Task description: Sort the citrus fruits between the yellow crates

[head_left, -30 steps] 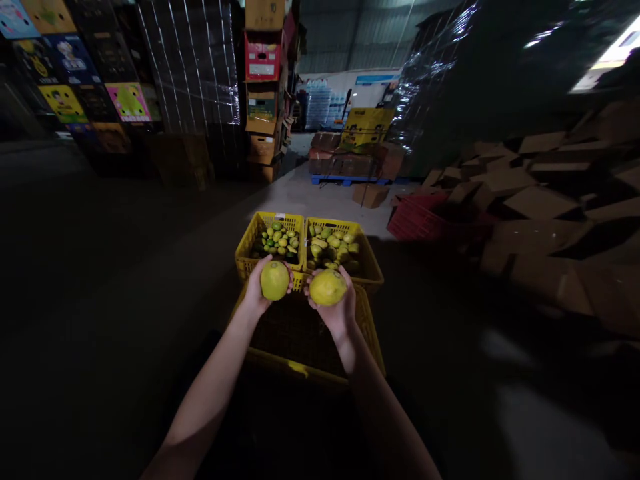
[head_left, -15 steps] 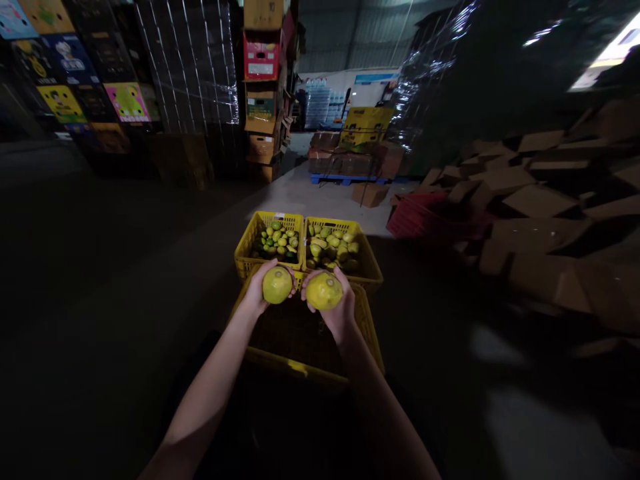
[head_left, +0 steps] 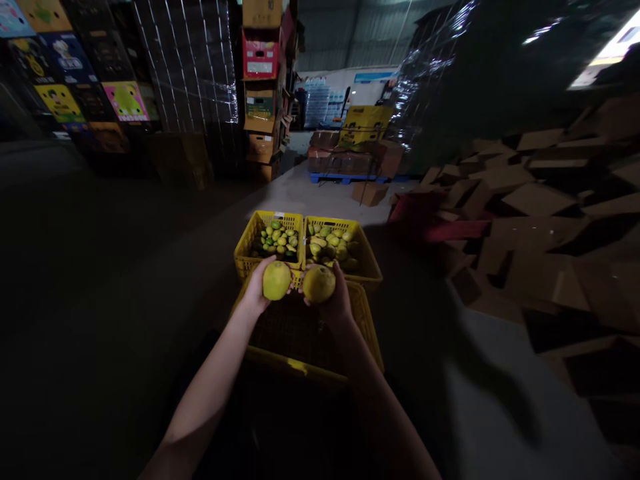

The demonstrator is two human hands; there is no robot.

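My left hand (head_left: 257, 288) is wrapped round a yellow-green fruit (head_left: 277, 281). Close beside it, a second, darker yellow fruit (head_left: 319, 285) is held in my right hand (head_left: 341, 298). Both fruits are above a yellow crate (head_left: 300, 368) whose dark inside shows no fruit that I can make out. Just beyond stand two more yellow crates side by side: the left crate (head_left: 242, 252) holds small green and yellow fruits, and the right crate (head_left: 371, 257) holds larger yellow-green ones.
Flattened and open cardboard boxes (head_left: 540, 200) are heaped at the right, by a red crate (head_left: 455, 230). Behind the crates are a blue pallet (head_left: 345, 179) with boxes, a small carton (head_left: 369, 194) and a tall box stack (head_left: 261, 110).
Both fruits have turned in my hands, and the right one has shifted slightly left and up. At the right, a shadow on the floor has changed shape and more cardboard is lit.
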